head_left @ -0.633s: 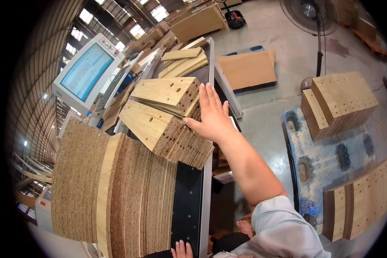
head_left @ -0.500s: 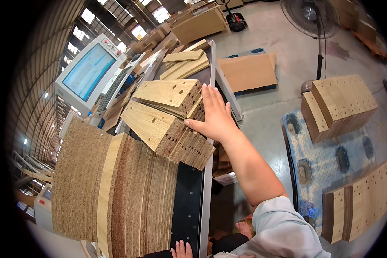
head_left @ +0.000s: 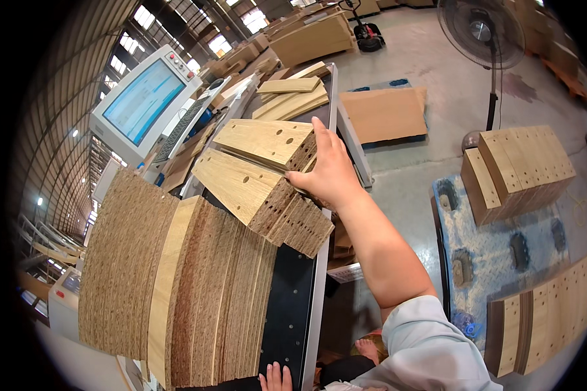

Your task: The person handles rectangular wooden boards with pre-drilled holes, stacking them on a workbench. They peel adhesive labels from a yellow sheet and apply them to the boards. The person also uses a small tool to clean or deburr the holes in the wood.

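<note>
Now the right hand (head_left: 334, 171) spans the far drilled boards (head_left: 264, 141), fingers (head_left: 321, 133) apart from thumb (head_left: 299, 180), clamping unclear; even pressure should keep edges flush.

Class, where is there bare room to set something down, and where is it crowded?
Bare: the black table strip between the tall board stack and grey rail, beyond the left hand; the blue pallet, between its far stack and near stack. Crowded: where the right hand touches the drilled boards.
</note>
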`<control>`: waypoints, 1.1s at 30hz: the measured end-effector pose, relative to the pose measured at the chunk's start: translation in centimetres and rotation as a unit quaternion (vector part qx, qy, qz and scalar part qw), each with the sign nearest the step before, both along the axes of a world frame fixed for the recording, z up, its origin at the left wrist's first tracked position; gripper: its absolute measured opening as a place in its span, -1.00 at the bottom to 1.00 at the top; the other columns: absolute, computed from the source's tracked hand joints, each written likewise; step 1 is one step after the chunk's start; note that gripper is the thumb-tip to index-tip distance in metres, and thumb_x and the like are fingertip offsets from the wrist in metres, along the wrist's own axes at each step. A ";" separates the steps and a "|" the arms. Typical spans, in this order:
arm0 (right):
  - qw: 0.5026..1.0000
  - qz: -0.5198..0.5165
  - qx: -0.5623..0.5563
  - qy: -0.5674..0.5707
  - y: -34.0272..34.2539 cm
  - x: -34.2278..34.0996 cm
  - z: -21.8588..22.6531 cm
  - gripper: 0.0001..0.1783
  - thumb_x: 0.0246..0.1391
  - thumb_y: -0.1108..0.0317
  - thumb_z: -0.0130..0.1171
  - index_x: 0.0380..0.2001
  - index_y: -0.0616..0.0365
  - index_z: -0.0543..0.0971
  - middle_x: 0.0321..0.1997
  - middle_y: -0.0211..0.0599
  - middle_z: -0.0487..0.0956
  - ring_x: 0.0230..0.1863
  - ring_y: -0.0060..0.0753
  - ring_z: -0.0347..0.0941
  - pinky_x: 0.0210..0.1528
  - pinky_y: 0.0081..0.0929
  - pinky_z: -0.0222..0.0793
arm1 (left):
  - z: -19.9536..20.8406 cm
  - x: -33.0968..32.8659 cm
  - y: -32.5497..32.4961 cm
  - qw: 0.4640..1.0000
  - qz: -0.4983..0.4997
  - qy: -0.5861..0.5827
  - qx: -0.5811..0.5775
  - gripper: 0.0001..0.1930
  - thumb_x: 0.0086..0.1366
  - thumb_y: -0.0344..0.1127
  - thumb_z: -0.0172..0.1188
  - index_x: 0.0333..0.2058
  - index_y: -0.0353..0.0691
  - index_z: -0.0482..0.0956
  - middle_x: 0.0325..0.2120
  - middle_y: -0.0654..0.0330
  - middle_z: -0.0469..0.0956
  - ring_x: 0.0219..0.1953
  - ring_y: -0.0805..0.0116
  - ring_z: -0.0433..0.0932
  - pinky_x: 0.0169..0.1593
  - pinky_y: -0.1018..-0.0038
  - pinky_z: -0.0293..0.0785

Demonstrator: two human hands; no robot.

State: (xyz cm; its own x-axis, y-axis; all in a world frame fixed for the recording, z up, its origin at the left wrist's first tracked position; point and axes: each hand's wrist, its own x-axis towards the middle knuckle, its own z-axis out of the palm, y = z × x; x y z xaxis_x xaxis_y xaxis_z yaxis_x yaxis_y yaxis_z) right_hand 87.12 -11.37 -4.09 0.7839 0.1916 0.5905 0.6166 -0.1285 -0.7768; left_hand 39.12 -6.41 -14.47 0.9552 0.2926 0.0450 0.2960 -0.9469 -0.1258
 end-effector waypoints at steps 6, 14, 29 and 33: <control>0.998 0.026 0.048 -0.026 -0.3 0.5 -1.2 0.17 -0.36 0.10 0.41 0.29 0.24 -0.01 0.20 0.13 0.18 0.25 0.14 0.11 0.28 -0.19 0.08 | 0.5 0.2 0.1 1.000 -0.006 0.008 -0.015 -0.36 0.30 -0.05 -0.24 0.26 -0.32 0.06 0.29 -0.09 0.02 0.36 0.02 -0.03 0.34 -0.03 -0.20; 0.998 -0.003 0.029 -0.062 -0.4 0.2 -1.9 0.17 -0.33 0.05 0.42 0.31 0.13 -0.02 0.30 0.11 0.09 0.33 0.15 -0.02 0.32 -0.14 0.00 | 1.6 0.9 -0.7 0.999 -0.017 -0.017 -0.026 -0.36 0.29 -0.06 -0.23 0.27 -0.32 0.05 0.30 -0.09 0.00 0.36 0.01 -0.05 0.33 -0.04 -0.20; 0.969 0.023 0.239 0.052 -2.5 -1.8 -4.6 -0.10 -0.09 0.13 0.27 0.27 0.19 0.12 0.31 0.04 0.12 0.35 -0.08 0.02 0.32 -0.26 -0.03 | 3.2 1.0 -0.6 0.994 0.012 0.048 -0.100 -0.13 0.10 -0.04 0.19 0.27 -0.33 0.00 0.30 -0.11 -0.05 0.36 -0.08 -0.12 0.33 -0.06 -0.24; 0.920 0.008 0.248 0.305 -4.0 -12.9 -18.1 -0.40 0.07 0.29 0.15 0.14 0.33 0.28 0.15 0.03 0.34 0.23 -0.11 0.23 0.26 -0.30 0.11 | 2.8 0.9 -0.8 0.992 0.033 0.046 -0.115 -0.17 0.12 -0.05 0.13 0.27 -0.30 0.00 0.31 -0.10 -0.08 0.36 -0.06 -0.17 0.33 -0.04 -0.28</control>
